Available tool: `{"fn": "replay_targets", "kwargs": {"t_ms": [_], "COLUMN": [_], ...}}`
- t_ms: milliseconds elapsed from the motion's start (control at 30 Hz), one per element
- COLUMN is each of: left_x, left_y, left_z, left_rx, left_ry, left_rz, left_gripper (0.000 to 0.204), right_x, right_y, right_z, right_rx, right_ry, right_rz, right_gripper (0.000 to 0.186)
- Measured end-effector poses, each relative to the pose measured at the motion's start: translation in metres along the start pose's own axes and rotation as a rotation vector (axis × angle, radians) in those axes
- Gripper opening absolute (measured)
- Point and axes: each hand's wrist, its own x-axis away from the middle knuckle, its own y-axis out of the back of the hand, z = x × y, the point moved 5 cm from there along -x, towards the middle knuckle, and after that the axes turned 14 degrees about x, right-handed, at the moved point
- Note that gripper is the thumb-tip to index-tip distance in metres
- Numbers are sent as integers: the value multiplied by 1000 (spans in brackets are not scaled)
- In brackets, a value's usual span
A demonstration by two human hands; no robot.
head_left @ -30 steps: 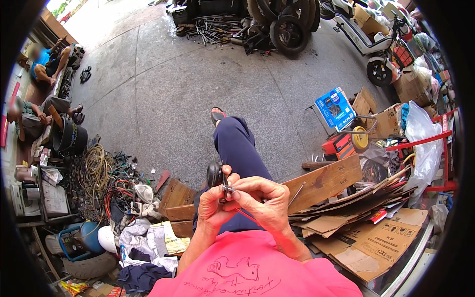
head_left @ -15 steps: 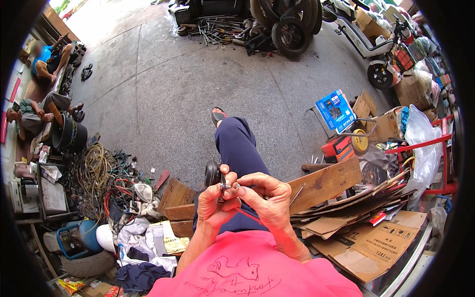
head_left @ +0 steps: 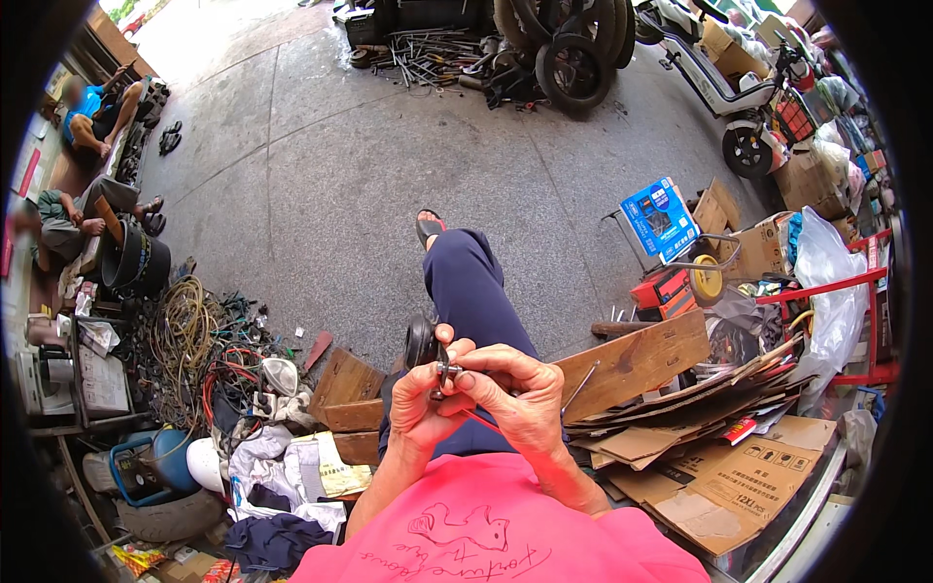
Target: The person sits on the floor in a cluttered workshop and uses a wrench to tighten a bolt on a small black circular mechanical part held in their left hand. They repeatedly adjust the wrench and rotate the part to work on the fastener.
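My left hand (head_left: 416, 400) is closed around a small black wheel with a metal bracket (head_left: 421, 340), which looks like a caster. The wheel stands up beyond the fingers. My right hand (head_left: 520, 391) meets it from the right, thumb and forefinger pinching a small metal piece (head_left: 453, 370) against the bracket. That piece looks like a nut or bolt end, too small to name surely. Beneath the right fingers runs a thin red strip or rod (head_left: 480, 420), partly hidden by the hand. Both hands are above my lap, over dark blue trousers (head_left: 471, 282).
Wooden boards (head_left: 641, 364) and flattened cardboard (head_left: 729, 481) lie to the right, near a blue box (head_left: 659, 222). On the left are tangled cables (head_left: 190, 330), a black bucket (head_left: 136, 260) and two seated people. Tyres (head_left: 571, 73) and an electric scooter (head_left: 743, 97) stand farther off.
My right hand has shifted slightly left, bringing the small metal piece up against the bracket. My left hand and the wheel have hardly moved.
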Motion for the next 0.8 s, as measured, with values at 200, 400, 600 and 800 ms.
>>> {"fn": "replay_targets", "kwargs": {"t_ms": [200, 400, 600, 800], "left_x": [-1, -2, -3, -1], "left_y": [0, -3, -4, -1], "left_z": [0, 2, 4, 4], "left_rx": [10, 3, 21, 58], "left_ry": [10, -5, 1, 22], "left_rz": [18, 0, -15, -34], "left_gripper": [42, 40, 36, 35], "right_x": [-1, 1, 2, 6], "right_y": [1, 0, -1, -2], "right_z": [2, 4, 13, 11], "right_rx": [64, 188, 427, 566], "right_ry": [72, 167, 208, 282], "right_rz": [-12, -48, -67, -140], "right_gripper": [17, 16, 11, 9]}}
